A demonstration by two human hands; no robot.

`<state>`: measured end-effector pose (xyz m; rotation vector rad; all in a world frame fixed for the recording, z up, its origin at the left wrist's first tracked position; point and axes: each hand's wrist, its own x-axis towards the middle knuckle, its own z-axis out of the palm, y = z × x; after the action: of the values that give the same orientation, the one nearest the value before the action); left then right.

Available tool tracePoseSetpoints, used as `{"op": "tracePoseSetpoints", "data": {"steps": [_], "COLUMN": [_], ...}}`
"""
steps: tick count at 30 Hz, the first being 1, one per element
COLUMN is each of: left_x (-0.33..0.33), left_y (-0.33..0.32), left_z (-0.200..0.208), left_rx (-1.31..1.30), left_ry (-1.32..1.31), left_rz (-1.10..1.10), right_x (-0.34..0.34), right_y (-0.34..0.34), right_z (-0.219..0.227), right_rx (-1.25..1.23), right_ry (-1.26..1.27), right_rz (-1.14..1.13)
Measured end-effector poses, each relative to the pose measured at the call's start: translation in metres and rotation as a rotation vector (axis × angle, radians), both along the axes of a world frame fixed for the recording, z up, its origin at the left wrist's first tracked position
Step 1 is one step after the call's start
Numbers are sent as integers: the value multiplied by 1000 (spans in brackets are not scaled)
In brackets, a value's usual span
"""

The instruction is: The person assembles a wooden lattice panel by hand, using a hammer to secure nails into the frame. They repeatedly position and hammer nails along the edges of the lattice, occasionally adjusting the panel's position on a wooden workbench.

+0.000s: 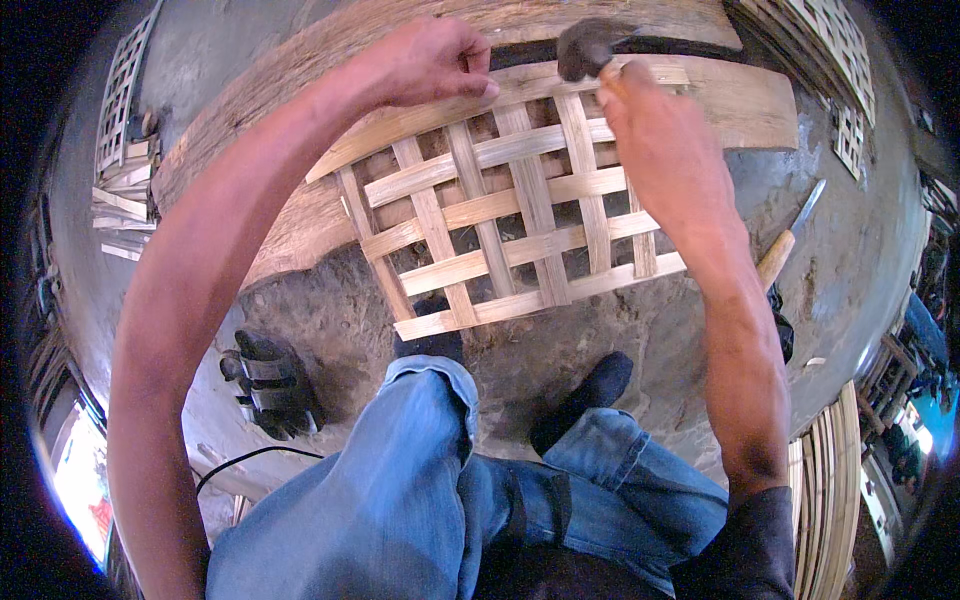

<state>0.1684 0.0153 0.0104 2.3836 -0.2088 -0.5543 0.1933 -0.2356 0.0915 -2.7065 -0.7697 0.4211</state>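
A woven lattice of pale wooden slats (535,200) lies tilted in front of me, its far edge resting on a thick rough plank (765,108). My left hand (440,65) is closed at the lattice's far rim, thumb and fingers pinched together. Whatever it may hold is too small to make out. In my right hand (655,130), slightly blurred, is a hammer (587,50), gripped by its wooden handle. The dark hammer head is just above the far rim, to the right of my left hand. The lattice's near edge reaches down to my left foot.
On the floor at right lies a knife (777,258) with a wooden handle. A dark bundled object (270,385) sits at left, near a black cable (250,457). Finished lattices (125,90) and cut slats (125,205) stand far left; long strips (830,490) lie lower right.
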Motion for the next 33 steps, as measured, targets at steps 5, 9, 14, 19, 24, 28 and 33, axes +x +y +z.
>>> {"op": "tracePoseSetpoints", "data": {"steps": [5,9,14,19,24,28,33], "left_x": [0,6,4,8,15,-19,-40], "left_y": [5,15,8,15,38,65,35], "left_z": [-17,-27,-23,-29,6,28,26], "left_rx": [-71,-126,-120,-72,-42,-45,161], "left_ry": [-87,-30,-7,-15,149,126,-6], "left_rz": [-1,-59,-25,-44,167,15,18], "right_x": [1,2,9,10,14,6,0], "right_y": [-3,4,3,6,-5,-2,-14], "right_z": [-6,-2,3,-1,-15,-11,-28], "right_rx": [-76,-116,-133,-106,-99,-119,-41], "right_ry": [15,23,52,31,30,52,-27], "right_rz": [6,26,41,94,69,40,12]}}
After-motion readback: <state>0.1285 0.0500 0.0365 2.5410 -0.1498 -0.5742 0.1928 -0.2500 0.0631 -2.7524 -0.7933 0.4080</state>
